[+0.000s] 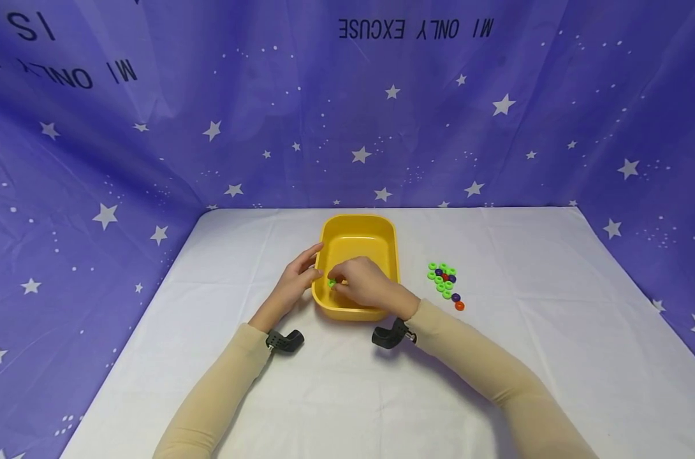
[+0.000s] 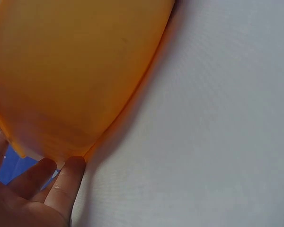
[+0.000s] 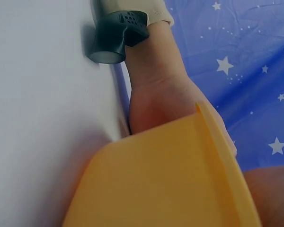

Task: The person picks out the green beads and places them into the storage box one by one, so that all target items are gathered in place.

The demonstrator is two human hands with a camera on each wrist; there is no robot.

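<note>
Facing purple cloth [image 1: 439,146] printed with white stars, dots and black lettering, hanging behind and along both sides of a counter [image 1: 336,401] covered in white fabric. Working over a yellow bin [image 1: 353,314] standing near the middle of the counter, showing rounded corners and a shiny inner floor. Reaching forward with both arms in beige sleeves [image 1: 470,357], wearing a dark curved device [image 1: 385,336] at each wrist.

Spreading the left hand [image 1: 291,280] loosely at the bin's left side, touching its wall with lightly extended fingers. Passing the right hand [image 1: 366,280] over the rim into the bin, bending its fingers, and pinching a small green ring [image 1: 332,284] between fingertips and thumb, near the left wall.

Seeing more green rings [image 1: 441,287] lying in a loose cluster on the counter to the right of the bin, well apart from both hands. Finding dark purple beads [image 1: 456,298] and a red bead [image 1: 446,278] lying among them. Finding an orange bead [image 1: 460,306] lying at the near end of the cluster, just beside one dark purple bead.

Looking from the left wrist, seeing fingertips meeting the outside of the bin. Looking from the right wrist, seeing the bin's wall hiding the left fingers, and catching only a blurred part of the right hand at the lower corner.
</note>
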